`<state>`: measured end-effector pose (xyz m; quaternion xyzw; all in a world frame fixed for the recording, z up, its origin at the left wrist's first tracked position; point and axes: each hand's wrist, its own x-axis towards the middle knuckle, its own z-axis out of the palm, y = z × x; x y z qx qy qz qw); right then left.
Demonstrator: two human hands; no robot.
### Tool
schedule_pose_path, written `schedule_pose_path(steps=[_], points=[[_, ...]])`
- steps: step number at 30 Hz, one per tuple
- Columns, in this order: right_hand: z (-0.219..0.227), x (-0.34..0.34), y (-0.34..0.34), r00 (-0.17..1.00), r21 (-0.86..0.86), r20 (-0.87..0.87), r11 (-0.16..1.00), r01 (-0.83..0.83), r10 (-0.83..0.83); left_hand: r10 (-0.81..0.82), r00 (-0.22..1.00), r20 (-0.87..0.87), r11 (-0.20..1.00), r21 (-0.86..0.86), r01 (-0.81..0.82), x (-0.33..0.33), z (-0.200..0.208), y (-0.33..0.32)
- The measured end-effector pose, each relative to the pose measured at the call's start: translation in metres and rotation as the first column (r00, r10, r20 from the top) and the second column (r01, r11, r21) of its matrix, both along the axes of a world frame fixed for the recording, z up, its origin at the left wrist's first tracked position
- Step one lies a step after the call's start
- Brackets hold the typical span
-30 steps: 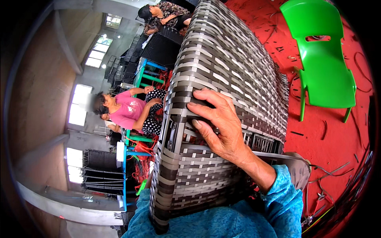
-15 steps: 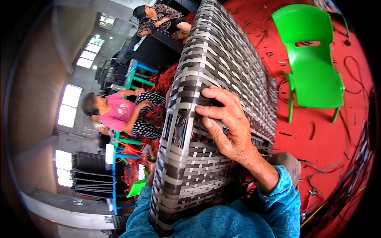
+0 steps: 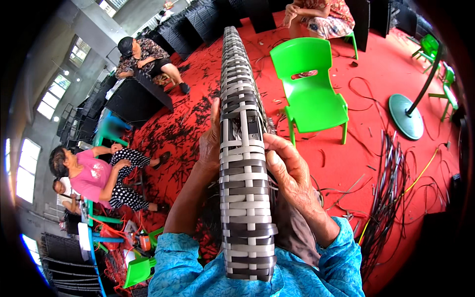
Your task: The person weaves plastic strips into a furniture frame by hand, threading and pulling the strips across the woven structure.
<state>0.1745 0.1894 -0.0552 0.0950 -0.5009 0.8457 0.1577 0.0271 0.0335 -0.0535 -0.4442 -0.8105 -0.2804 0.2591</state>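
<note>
One woven panel: right hand touching, loosely uncurled; left hand alongside, grip unclear.

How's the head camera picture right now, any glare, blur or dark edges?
Head view: the windows at left are blown out white; in the same view, black surrounds the round fisheye image, while the woven panel and right hand look reasonably sharp.

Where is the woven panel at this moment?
In the head view, the woven panel runs up the middle, seen edge-on, between the left hand and the right hand, left of the large green chair.
</note>
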Motion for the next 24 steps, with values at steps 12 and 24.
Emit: schedule_pose_path(steps=[12,24], points=[[0.06,-0.011,0.034,0.944,0.68,-0.143,0.663,0.312,-0.297,0.047,0.994,0.097,0.995,-0.093,-0.038,0.018,0.023,0.004],[0.082,-0.015,0.048,0.915,0.888,-0.311,0.265,0.376,-0.257,0.026,1.0,-0.012,0.997,-0.074,-0.027,0.031,0.037,0.0]])
